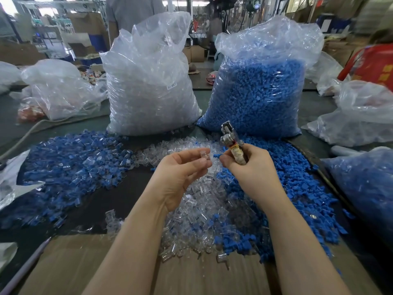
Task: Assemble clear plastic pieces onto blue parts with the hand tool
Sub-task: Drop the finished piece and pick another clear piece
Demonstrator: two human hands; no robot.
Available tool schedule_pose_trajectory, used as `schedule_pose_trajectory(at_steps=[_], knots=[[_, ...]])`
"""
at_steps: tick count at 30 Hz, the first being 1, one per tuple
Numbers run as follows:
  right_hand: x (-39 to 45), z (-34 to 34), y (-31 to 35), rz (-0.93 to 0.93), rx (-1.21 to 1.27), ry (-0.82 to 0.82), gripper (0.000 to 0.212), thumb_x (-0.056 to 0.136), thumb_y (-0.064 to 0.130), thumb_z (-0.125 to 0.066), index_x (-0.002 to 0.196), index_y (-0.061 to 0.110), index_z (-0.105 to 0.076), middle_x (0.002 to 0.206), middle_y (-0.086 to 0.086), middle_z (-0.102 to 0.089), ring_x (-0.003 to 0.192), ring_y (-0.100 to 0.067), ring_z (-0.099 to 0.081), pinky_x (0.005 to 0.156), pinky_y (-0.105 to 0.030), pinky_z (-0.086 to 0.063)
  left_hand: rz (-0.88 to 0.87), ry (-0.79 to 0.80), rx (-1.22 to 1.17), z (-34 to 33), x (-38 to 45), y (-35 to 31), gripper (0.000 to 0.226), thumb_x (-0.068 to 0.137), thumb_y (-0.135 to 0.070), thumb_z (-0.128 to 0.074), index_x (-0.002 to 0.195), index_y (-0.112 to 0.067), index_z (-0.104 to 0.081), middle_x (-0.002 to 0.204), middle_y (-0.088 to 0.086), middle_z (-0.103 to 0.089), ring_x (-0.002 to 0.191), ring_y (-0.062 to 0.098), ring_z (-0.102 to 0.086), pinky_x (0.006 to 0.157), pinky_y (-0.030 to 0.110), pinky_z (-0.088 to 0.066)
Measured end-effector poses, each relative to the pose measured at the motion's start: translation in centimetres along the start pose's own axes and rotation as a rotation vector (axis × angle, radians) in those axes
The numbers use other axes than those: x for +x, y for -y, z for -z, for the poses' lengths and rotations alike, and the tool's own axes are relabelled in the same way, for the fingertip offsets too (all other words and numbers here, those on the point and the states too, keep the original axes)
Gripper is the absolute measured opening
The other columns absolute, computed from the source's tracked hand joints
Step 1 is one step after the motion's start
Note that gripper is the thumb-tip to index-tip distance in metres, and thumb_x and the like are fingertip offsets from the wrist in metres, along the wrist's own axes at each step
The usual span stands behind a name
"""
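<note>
Above the heaped worktable (100, 201), the person's left hand (180, 173) pinches a clear plastic piece (203, 156) between thumb and fingertips, while the right hand (249, 167) is curled round the taped handle of the hand tool (230, 139), its metal head pointing up and away. A small blue part (214, 156) sits at the right hand's fingertips, just beside the clear piece; whether the two already touch is hard to tell. Holding both at chest height between the hands probably lets the person line up piece and part before bringing the tool to bear, so the joining seems to be at the fitting stage. Keeping the tool parked in the same hand that feeds the blue part likely saves a reach. Loose stock lies within easy grasp: a clear pile (200, 209) under the wrists, a blue pile (297, 188) to the right, and a mixed heap (70, 162) on the left that may be finished work. Behind stand two tall open bags, the clear-piece bag (148, 81) and the blue-part bag (259, 88), both nearly full. A further bag of blue parts (365, 188) lies at the right edge.
</note>
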State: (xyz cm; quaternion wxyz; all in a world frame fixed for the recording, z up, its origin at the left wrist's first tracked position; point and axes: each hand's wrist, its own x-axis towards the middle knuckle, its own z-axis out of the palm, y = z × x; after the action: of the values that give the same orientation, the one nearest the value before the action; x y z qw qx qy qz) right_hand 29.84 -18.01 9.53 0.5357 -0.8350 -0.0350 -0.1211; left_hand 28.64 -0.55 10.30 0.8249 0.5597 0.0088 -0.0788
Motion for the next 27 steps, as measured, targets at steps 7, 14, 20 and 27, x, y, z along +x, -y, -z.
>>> schedule_pose_trajectory(at_steps=[7, 14, 20, 27], knots=[[0.0, -0.1, 0.1, 0.018, 0.000, -0.012, 0.013, 0.085, 0.032, -0.074, 0.080, 0.024, -0.066, 0.066, 0.011, -0.063, 0.061, -0.003, -0.055, 0.064, -0.029, -0.049, 0.032, -0.074, -0.069, -0.4, -0.1, -0.2, 0.037, 0.070, -0.013, -0.075, 0.105, -0.001, -0.071, 0.099, 0.012, -0.076, 0.089, 0.017, -0.073, 0.074, 0.024, -0.060], [-0.1, 0.0, 0.2, 0.034, -0.001, -0.047, 0.014, 0.085, 0.032, -0.074, 0.078, 0.023, -0.065, 0.065, 0.010, -0.062, 0.060, -0.006, -0.054, 0.065, -0.034, -0.050, 0.014, -0.223, -0.016, -0.9, 0.2, 0.1, 0.017, 0.081, -0.017, -0.076, 0.095, -0.006, -0.075, 0.087, 0.007, -0.077, 0.068, 0.008, -0.068, 0.063, 0.019, -0.056], [-0.1, -0.1, 0.4, 0.040, 0.006, -0.052, 0.016, 0.085, 0.033, -0.074, 0.076, 0.026, -0.063, 0.066, 0.016, -0.064, 0.061, -0.003, -0.056, 0.063, -0.030, -0.049, -0.171, -0.364, 0.139, -1.7, 0.1, 1.1, 0.014, 0.077, -0.011, -0.081, 0.089, -0.005, -0.075, 0.068, 0.003, -0.073, 0.058, 0.007, -0.065, 0.057, 0.017, -0.052], [-0.3, -0.3, 0.6, 0.093, -0.026, -0.046, 0.018, 0.086, 0.034, -0.074, 0.073, 0.031, -0.061, 0.071, 0.027, -0.063, 0.067, -0.001, -0.058, 0.062, -0.027, -0.047, -0.259, -0.448, 0.167, -2.2, 0.2, 1.3, 0.024, 0.073, -0.007, -0.084, 0.091, -0.004, -0.069, 0.066, 0.006, -0.073, 0.062, 0.014, -0.072, 0.055, 0.017, -0.052]])
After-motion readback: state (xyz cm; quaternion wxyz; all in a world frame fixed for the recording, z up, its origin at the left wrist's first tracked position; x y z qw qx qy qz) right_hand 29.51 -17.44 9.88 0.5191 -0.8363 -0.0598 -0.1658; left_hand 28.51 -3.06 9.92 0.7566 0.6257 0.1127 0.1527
